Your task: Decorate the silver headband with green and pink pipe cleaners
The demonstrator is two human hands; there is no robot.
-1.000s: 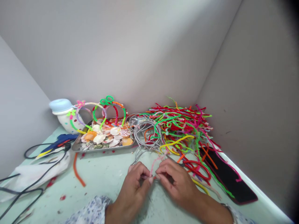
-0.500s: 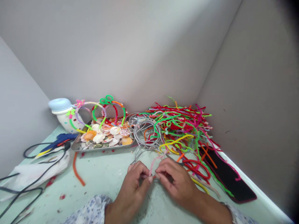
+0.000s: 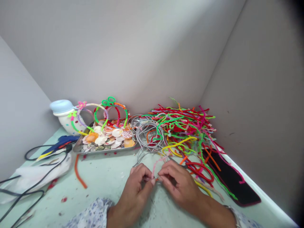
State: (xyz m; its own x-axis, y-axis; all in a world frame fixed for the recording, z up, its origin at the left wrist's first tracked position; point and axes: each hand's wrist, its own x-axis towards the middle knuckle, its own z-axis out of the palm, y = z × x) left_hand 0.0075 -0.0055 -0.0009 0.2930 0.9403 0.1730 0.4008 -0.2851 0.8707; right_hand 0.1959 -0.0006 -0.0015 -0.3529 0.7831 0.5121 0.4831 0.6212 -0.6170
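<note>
Low in the middle, my left hand (image 3: 140, 183) pinches a pale pink pipe cleaner (image 3: 155, 166) between thumb and forefinger; its upper part curves up and to the right. My right hand (image 3: 178, 182) is closed close beside it, thumb and forefinger pinching something thin at the same spot, perhaps the wire end. A small orange bit shows between the fingertips. Just beyond my hands lies a coil of grey wire (image 3: 140, 142), with strands running down toward my fingers. The lower part of the pink piece is hidden by my left fingers.
A metal tray (image 3: 104, 151) of seashells stands behind left, with pipe-cleaner-wrapped headbands (image 3: 95, 104) on it. A white bottle (image 3: 67, 122) leans beside it. Tangled pipe cleaners (image 3: 182, 123) heap at the back right, near a black mat (image 3: 239, 183). Blue-handled pliers (image 3: 61, 142) and black cables (image 3: 45, 179) lie left.
Both hands stay nearly where they were, still pinching at the same spot. The view has shifted very slightly.
</note>
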